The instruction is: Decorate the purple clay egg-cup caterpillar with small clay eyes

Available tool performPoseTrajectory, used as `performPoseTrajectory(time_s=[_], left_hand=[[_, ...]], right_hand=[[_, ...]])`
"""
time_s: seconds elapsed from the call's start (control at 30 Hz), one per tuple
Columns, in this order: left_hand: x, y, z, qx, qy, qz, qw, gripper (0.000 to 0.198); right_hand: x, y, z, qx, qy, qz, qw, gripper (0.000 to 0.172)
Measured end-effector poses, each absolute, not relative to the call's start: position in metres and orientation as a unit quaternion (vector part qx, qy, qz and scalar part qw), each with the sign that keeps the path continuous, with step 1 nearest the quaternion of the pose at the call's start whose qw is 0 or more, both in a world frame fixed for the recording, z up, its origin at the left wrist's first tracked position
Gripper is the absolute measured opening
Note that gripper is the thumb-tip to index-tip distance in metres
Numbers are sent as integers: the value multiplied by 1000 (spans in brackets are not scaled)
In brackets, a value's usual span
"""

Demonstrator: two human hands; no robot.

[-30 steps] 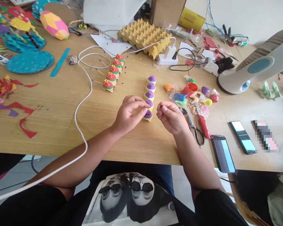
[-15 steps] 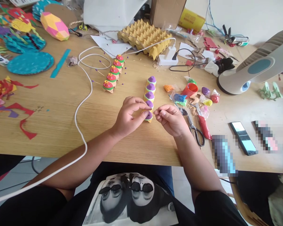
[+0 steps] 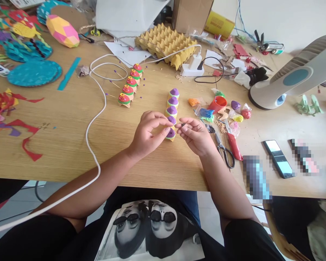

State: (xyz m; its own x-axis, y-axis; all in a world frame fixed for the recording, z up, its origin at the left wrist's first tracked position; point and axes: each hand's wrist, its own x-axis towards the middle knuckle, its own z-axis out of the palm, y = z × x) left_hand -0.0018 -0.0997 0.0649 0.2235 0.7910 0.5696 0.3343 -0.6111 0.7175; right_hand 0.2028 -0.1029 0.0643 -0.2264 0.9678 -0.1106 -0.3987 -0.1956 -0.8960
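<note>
A row of egg-carton cups capped with purple clay (image 3: 172, 110) stands on the table, pale green edging under the caps. My left hand (image 3: 149, 135) is over the near end of this row, its thumb and forefinger tips brought together; whether anything tiny is between them is hidden. Just to the right, my right hand (image 3: 197, 137) pinches a small dark lump of clay (image 3: 183, 124) between thumb and fingers. Both sets of fingertips nearly meet above the nearest caps, and the last cap has a dark spot on it.
Farther left stands a second carton row with red and green clay (image 3: 130, 86), pins sticking out. Right of my hands lie scissors (image 3: 226, 154), a red-handled cutter (image 3: 234, 146), clay packets and a red cup (image 3: 217, 104). A white cable (image 3: 87, 134) crosses the left side.
My right fingers have shifted and opened slightly, so the dark lump shows more clearly. My left hand stays almost in place.
</note>
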Motion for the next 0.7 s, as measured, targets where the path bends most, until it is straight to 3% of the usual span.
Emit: performPoseTrajectory(time_s=[0.17, 0.7], left_hand=[[-2, -100, 66, 745, 374, 503, 227, 11], [1, -94, 57, 799, 346, 480, 105, 12]], right_hand=[[202, -103, 61, -385, -420, 652, 501, 28], [190, -112, 68, -429, -569, 540, 448, 44]])
